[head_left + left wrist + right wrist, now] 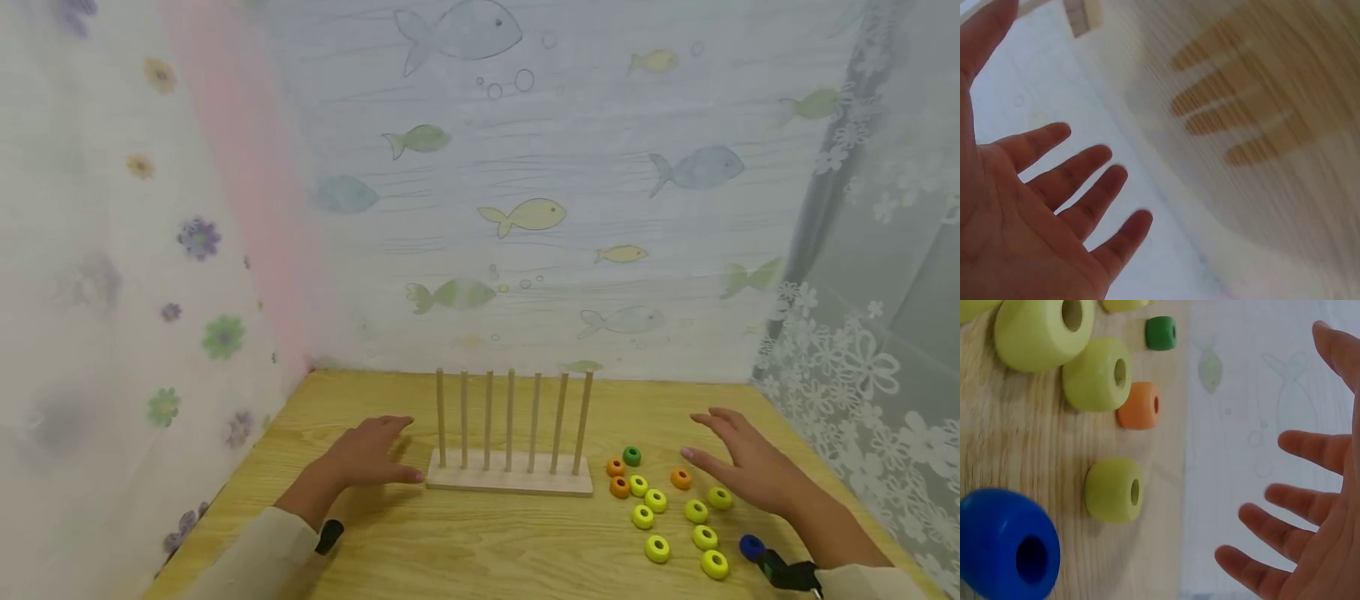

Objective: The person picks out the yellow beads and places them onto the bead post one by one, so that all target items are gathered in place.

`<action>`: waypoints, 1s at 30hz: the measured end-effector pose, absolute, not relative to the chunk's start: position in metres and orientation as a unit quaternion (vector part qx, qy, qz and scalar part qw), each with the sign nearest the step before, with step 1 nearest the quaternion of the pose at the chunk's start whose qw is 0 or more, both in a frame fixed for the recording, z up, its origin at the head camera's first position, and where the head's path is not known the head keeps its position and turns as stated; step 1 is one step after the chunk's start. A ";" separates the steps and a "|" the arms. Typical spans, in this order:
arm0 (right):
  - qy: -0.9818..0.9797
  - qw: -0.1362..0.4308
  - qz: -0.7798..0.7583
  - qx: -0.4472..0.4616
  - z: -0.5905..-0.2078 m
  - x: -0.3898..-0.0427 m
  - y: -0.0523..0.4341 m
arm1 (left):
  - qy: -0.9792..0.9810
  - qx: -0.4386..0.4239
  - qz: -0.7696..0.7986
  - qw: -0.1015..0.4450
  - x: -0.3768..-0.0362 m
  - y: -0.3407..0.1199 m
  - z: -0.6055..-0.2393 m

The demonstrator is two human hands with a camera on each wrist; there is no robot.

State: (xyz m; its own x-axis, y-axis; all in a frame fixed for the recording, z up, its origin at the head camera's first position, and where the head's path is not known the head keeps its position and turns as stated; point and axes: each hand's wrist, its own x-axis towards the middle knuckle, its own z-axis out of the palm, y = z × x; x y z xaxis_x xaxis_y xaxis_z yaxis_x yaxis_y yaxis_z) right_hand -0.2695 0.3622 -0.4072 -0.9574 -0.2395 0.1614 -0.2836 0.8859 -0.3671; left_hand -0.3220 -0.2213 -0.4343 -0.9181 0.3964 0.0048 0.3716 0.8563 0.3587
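A wooden peg rack [510, 479] with a row of several upright bare pegs stands mid-table. At its left end is my left hand [367, 454], fingers spread and nothing held; the thumb tip comes close to the base in the head view. In the left wrist view the left palm [1029, 231] faces the camera with its fingers apart. My right hand [750, 467] hovers over the right side, fingers extended, holding nothing. Below and left of it lie loose beads: several yellow beads [657, 548], orange beads [681, 478], a green bead [632, 456] and a blue bead [1010, 544].
The wood-grain table [480, 550] meets a back curtain printed with fish [534, 214]. On the left hangs a flowered curtain [112, 333], on the right a sheer white-flower one [862, 367]. A dark wrist camera [787, 573] sits beside the blue bead.
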 end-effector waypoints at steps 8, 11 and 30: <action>-0.957 0.063 0.258 0.118 -0.409 -0.260 0.364 | 0.920 0.174 0.340 0.090 -0.322 -0.197 -0.435; -0.954 0.071 0.271 0.109 -0.413 -0.259 0.366 | 0.908 0.152 0.379 0.096 -0.321 -0.190 -0.434; -0.882 0.036 0.469 0.008 -0.454 -0.262 0.403 | 0.882 0.140 0.434 0.121 -0.319 -0.177 -0.444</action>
State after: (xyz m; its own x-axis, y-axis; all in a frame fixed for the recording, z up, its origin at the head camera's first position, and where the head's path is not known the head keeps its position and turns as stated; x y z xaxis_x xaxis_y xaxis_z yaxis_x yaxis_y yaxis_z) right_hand -0.2623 0.4026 -0.4535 -0.9973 0.0194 0.0713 -0.0483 0.5591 -0.8277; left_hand -0.3192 -0.1772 -0.4439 -0.9318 0.3512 -0.0919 0.1411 0.5837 0.7996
